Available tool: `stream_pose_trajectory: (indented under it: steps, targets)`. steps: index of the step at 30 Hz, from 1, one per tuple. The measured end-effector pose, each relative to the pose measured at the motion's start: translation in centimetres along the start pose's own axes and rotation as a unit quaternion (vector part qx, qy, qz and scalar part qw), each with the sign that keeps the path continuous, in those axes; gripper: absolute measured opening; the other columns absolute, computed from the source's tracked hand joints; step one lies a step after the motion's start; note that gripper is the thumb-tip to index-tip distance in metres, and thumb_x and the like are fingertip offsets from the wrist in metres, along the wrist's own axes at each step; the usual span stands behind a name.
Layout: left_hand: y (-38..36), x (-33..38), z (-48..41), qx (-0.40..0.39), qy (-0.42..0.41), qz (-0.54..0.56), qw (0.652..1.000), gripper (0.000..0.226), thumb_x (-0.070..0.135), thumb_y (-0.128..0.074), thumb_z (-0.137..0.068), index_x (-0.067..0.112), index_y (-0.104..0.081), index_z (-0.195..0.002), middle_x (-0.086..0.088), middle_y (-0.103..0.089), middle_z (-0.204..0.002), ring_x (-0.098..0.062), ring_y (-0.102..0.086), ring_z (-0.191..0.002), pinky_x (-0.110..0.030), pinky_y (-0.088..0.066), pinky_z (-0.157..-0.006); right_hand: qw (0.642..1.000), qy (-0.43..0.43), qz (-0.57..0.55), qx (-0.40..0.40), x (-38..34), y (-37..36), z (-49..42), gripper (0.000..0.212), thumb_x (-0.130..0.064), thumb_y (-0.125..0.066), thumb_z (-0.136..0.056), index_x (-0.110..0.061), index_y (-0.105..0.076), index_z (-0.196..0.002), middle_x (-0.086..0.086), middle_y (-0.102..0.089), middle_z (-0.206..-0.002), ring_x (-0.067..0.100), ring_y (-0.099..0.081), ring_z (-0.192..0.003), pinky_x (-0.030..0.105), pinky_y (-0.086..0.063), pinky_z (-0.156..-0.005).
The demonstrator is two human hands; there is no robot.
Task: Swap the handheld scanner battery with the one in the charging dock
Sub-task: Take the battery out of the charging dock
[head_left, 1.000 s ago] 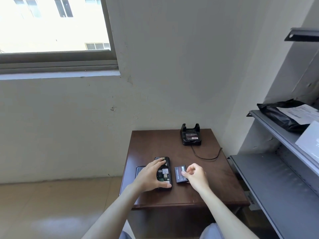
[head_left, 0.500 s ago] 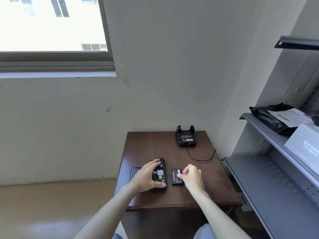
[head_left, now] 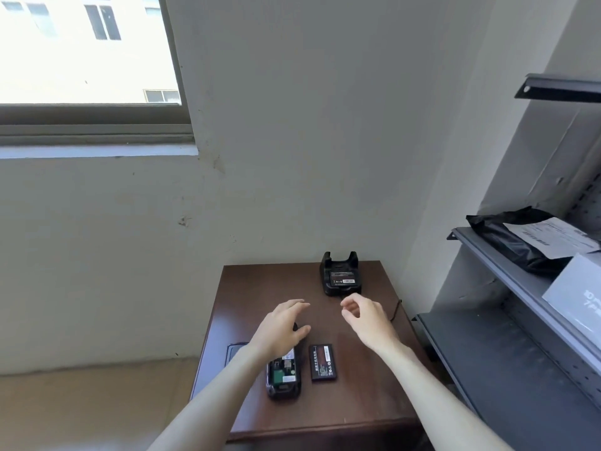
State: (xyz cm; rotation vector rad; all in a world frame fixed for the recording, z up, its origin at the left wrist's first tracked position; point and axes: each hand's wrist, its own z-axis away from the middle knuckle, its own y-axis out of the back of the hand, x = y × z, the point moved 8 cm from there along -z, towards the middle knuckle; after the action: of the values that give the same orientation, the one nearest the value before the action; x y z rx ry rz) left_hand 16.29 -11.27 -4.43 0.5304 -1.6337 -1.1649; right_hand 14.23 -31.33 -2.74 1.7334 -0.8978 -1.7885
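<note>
both hands (head_left: 325, 327) hover open-fingered between scanner (head_left: 283, 372) and dock (head_left: 340, 275)

Two bare forearms reaching up from the bottom edge, converging toward twelve o'clock.

Left hand (head_left: 282, 327) at about eleven o'clock of frame centre-bottom, palm down, fingers (head_left: 297, 305) spread and lightly curved, thumb splayed out toward three o'clock; nothing gripped. Wrist straight, forearm running back down to seven o'clock.

Right hand (head_left: 369, 320) level with the left and apart from it, at its three o'clock. Back of hand up, fingers (head_left: 349, 305) curled loosely inward toward nine o'clock, thumb tucked beneath; empty, not closed on anything. Forearm trailing off toward five o'clock, leaving the frame at the lower right.
</note>
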Motion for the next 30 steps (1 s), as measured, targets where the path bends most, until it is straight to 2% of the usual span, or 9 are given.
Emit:
stream_pose_trajectory:
  steps: [5,9,15,17,21,24,27,30]
  targets:
    - [-1.5,1.2,-4.2,-0.003,-0.025,-0.044,0.999,0.061,0.036,-0.056,-0.099,0.022,-0.036,-0.155,0.005,-0.030,-0.165,-0.016,-0.026,-0.152,-0.033,-0.026,-0.121,0.999,0.030,0.040,-0.014,1.4,-0.2,-3.6,0.025,-0.023,-0.063,-0.095,-0.026,-0.067,-0.119,-0.012,-0.069,-0.122,0.008,-0.063,-0.114,0.026,-0.048,-0.095]
    - [-2.3,1.3,-7.2,0.003,-0.032,-0.062,0.998,0.066,0.035,-0.056,-0.099,0.021,-0.030,-0.158,0.004,-0.024,-0.167,-0.018,-0.023,-0.153,-0.032,-0.022,-0.123,0.995,0.070,0.076,-0.006,1.7,-0.4,-6.2,0.035,-0.021,-0.061,-0.097,-0.024,-0.060,-0.132,-0.011,-0.062,-0.135,0.012,-0.054,-0.128,0.027,-0.043,-0.101]
    - [-3.0,1.0,-10.8,-0.020,-0.036,-0.098,0.994,0.077,0.031,-0.055,-0.098,0.022,-0.013,-0.162,0.007,-0.008,-0.171,-0.022,-0.026,-0.151,-0.041,-0.034,-0.117,0.985,0.121,0.124,-0.007,2.4,-0.5,-9.7,0.049,-0.017,-0.058,-0.100,-0.022,-0.047,-0.148,-0.003,-0.045,-0.156,0.013,-0.032,-0.149,0.028,-0.028,-0.117]
    - [-3.0,1.0,-11.8,-0.022,-0.040,-0.095,0.994,0.075,0.029,-0.054,-0.098,0.022,-0.014,-0.162,0.009,-0.005,-0.171,-0.022,-0.025,-0.151,-0.042,-0.034,-0.116,0.978,0.143,0.152,-0.028,2.7,-0.9,-10.8,0.050,-0.020,-0.056,-0.101,-0.022,-0.044,-0.149,-0.006,-0.042,-0.158,0.012,-0.030,-0.150,0.032,-0.030,-0.119]
    - [-3.7,0.8,-12.4,-0.025,-0.064,-0.116,0.991,0.072,0.028,-0.051,-0.099,0.023,-0.015,-0.162,0.011,-0.005,-0.171,-0.019,-0.019,-0.154,-0.039,-0.023,-0.123,0.964,0.174,0.196,-0.041,2.5,-1.2,-11.8,0.047,-0.025,-0.060,-0.098,-0.025,-0.049,-0.144,-0.009,-0.048,-0.153,0.013,-0.039,-0.140,0.039,-0.044,-0.107]
    - [-3.9,0.4,-12.4,-0.006,-0.071,-0.141,0.987,0.072,0.028,-0.050,-0.099,0.023,-0.016,-0.162,0.011,-0.008,-0.170,-0.019,-0.017,-0.155,-0.038,-0.015,-0.126,0.949,0.202,0.239,-0.028,1.7,-1.3,-12.2,0.046,-0.028,-0.066,-0.095,-0.023,-0.054,-0.139,-0.009,-0.056,-0.143,0.018,-0.045,-0.132,0.040,-0.047,-0.097]
    - [-4.0,0.6,-12.4,0.003,-0.072,-0.129,0.989,0.072,0.027,-0.052,-0.098,0.022,-0.017,-0.161,0.010,-0.010,-0.170,-0.018,-0.020,-0.154,-0.036,-0.018,-0.125,0.943,0.219,0.251,-0.013,1.2,-1.0,-12.1,0.036,-0.029,-0.068,-0.093,-0.025,-0.058,-0.127,-0.012,-0.064,-0.125,0.017,-0.050,-0.122,0.039,-0.048,-0.089]
    - [-4.2,0.8,-12.4,-0.003,-0.053,-0.081,0.995,0.072,0.030,-0.054,-0.098,0.021,-0.019,-0.161,0.010,-0.010,-0.170,-0.019,-0.025,-0.152,-0.037,-0.024,-0.122,0.942,0.232,0.243,-0.012,0.7,-0.6,-11.6,0.024,-0.027,-0.069,-0.093,-0.025,-0.058,-0.114,-0.016,-0.060,-0.108,0.014,-0.054,-0.111,0.040,-0.053,-0.080]
